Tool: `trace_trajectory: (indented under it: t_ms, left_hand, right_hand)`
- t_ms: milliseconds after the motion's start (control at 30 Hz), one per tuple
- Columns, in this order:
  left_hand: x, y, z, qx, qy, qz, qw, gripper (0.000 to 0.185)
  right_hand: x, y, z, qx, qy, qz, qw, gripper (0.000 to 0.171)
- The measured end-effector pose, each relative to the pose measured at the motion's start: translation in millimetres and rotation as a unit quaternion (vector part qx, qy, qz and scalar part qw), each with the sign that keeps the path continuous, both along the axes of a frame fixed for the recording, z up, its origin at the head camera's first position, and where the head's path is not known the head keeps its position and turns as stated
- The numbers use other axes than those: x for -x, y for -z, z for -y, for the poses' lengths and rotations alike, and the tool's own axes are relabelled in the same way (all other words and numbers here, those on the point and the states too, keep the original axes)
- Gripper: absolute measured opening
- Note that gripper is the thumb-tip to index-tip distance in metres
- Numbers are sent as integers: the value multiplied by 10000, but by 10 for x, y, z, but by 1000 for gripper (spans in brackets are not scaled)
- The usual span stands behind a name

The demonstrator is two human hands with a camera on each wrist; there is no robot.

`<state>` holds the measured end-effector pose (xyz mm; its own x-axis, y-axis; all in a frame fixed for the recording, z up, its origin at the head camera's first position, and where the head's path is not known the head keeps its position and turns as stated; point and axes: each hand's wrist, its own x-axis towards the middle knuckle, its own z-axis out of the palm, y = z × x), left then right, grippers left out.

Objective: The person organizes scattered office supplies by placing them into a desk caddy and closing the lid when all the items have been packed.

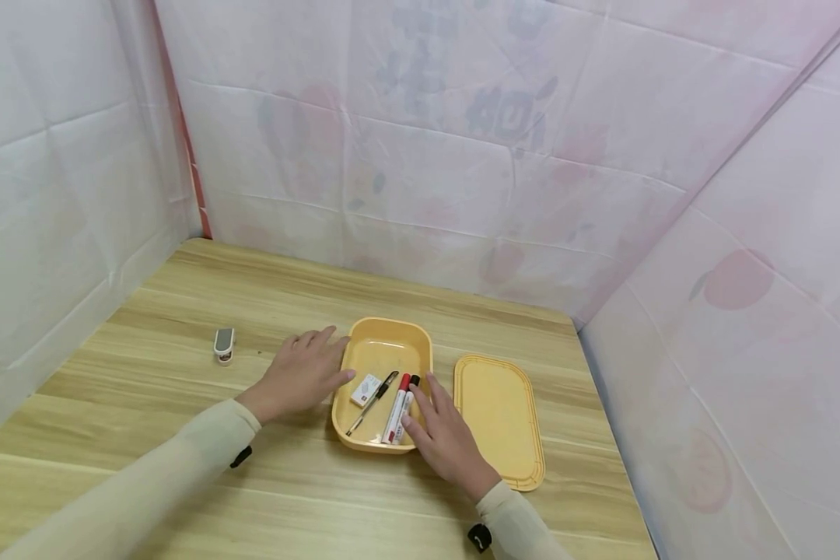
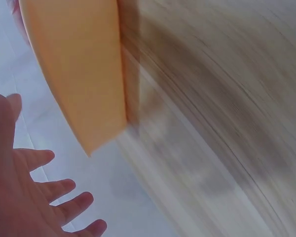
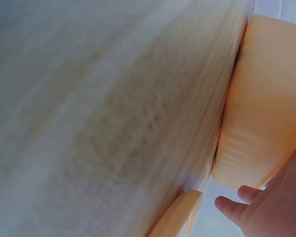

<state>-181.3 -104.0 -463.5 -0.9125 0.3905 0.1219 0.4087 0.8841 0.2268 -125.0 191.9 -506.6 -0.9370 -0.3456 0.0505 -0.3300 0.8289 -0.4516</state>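
An open yellow box (image 1: 380,342) lies on the wooden table (image 1: 182,311). Inside it lie a white eraser (image 1: 365,390), a black pen (image 1: 372,402) and two markers, one red-capped (image 1: 396,406) and one black-capped (image 1: 407,400). My left hand (image 1: 301,373) lies flat beside the box's left wall, fingers straight, fingertips at the rim. My right hand (image 1: 444,432) rests at the box's right front corner with straight fingers over the markers. In the left wrist view the box wall (image 2: 79,69) fills the top left, with my spread left hand (image 2: 34,197) beside it. The right wrist view shows the box (image 3: 266,98) and my right hand's fingertips (image 3: 232,205).
The box's yellow lid (image 1: 498,416) lies flat on the table just right of the box. A small grey and white object (image 1: 223,344) stands at the left. White cloth walls (image 1: 462,140) close in the table on three sides.
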Motion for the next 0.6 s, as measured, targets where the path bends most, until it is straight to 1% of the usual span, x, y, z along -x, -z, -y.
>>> trace_trajectory:
  t_ms: [67,267,467,600]
  left_hand:
    - [8,6,70,30,-46,-87,9999,70]
    - [43,19,262,14,-256,-84,9996,71]
    - [85,-23,462,91,-463,-219,9986,69]
    - [86,-46,566,120,-536,-139,9984,70]
  right_hand:
    - [0,-2,0,3,-5,-15,10000,68]
    - [-2,-9,-1,5,-4,-17,10000,68]
    - [-11,-19,4,6,-15,-24,10000,68]
    - [-15,-30,-1,16,-6,-3,10000,69]
